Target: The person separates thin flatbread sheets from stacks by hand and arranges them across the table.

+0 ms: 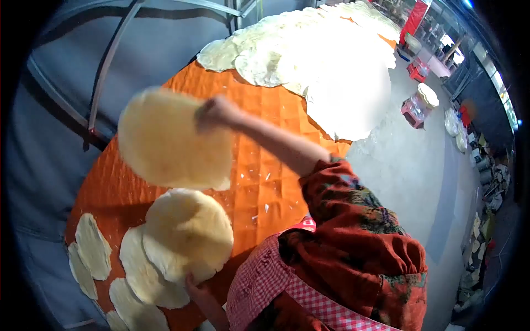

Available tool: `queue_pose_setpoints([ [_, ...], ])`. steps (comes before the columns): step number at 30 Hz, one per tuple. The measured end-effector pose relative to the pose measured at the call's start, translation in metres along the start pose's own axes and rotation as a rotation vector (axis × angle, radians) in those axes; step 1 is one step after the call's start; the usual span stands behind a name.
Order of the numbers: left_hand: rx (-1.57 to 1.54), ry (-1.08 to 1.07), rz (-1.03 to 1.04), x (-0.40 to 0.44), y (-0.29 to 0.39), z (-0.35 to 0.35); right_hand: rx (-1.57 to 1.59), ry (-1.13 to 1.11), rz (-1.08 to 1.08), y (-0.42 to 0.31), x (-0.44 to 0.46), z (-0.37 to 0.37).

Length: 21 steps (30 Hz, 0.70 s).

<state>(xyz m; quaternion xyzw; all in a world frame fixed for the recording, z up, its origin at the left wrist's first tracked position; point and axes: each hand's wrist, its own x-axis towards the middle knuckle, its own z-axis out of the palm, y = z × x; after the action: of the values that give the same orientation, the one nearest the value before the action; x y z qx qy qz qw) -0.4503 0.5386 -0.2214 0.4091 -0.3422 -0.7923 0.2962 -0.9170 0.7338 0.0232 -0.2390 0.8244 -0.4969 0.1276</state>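
My right hand (216, 114) is closed on the edge of a large round flatbread (171, 140), which hangs blurred above the orange cloth (259, 182). Below it, another round flatbread (185, 231) lies partly in shadow, overlapping a second flatbread (141, 270) to its left. At the lower rim of that round one, my left hand (197, 289) is closed on the edge, some of its fingers hidden.
Many pale flatbreads (270, 47) overlap at the far end, some washed out by glare. More flatbreads (93, 245) lie at lower left. A grey fabric wall with metal bars (107, 66) borders the left. Red stools (413, 110) stand on the grey floor (408, 182).
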Motion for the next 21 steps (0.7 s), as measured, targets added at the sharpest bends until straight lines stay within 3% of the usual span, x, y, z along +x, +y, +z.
queue_pose_setpoints([
  [3,-0.015,0.041,0.041,-0.023,0.003,0.01,0.554,0.151,-0.004,0.081,0.019,-0.109],
  [5,-0.041,0.05,0.09,-0.035,0.005,0.017,0.686,0.347,0.006,0.141,0.013,-0.162],
  [7,-0.164,0.047,0.116,-0.046,0.006,0.024,0.322,0.575,-0.032,0.222,0.009,-0.206],
  [8,-0.332,0.081,0.082,-0.054,0.006,0.033,0.133,0.822,-0.058,0.266,0.006,-0.217],
  [9,-0.663,0.255,-0.022,-0.069,0.013,0.054,-0.129,1.035,0.099,0.29,-0.006,-0.22],
  [11,-0.705,0.066,-0.099,-0.06,0.002,0.024,-0.394,0.988,0.427,0.318,-0.028,-0.214],
  [12,-0.705,-0.116,-0.089,-0.047,-0.001,0.024,-0.274,0.948,0.263,0.314,-0.03,-0.19],
  [13,-0.538,-0.282,-0.011,-0.043,-0.008,0.016,-0.193,0.839,0.109,0.31,-0.037,-0.152],
  [14,-0.561,-0.25,-0.035,-0.037,-0.008,0.014,0.054,0.552,0.119,0.254,-0.058,-0.107],
  [15,-0.452,-0.218,-0.037,-0.044,0.002,0.037,0.147,0.2,0.052,0.278,-0.055,-0.068],
  [16,-0.294,-0.069,-0.064,-0.049,0.015,0.066,0.178,-0.065,-0.037,0.254,-0.071,-0.016],
  [18,-0.227,-0.194,-0.004,-0.037,0.007,0.056,0.166,-0.502,-0.134,0.166,-0.118,0.067],
  [21,-0.195,-0.076,0.022,-0.032,0.005,0.062,0.104,-0.872,-0.286,0.071,-0.174,0.156],
])
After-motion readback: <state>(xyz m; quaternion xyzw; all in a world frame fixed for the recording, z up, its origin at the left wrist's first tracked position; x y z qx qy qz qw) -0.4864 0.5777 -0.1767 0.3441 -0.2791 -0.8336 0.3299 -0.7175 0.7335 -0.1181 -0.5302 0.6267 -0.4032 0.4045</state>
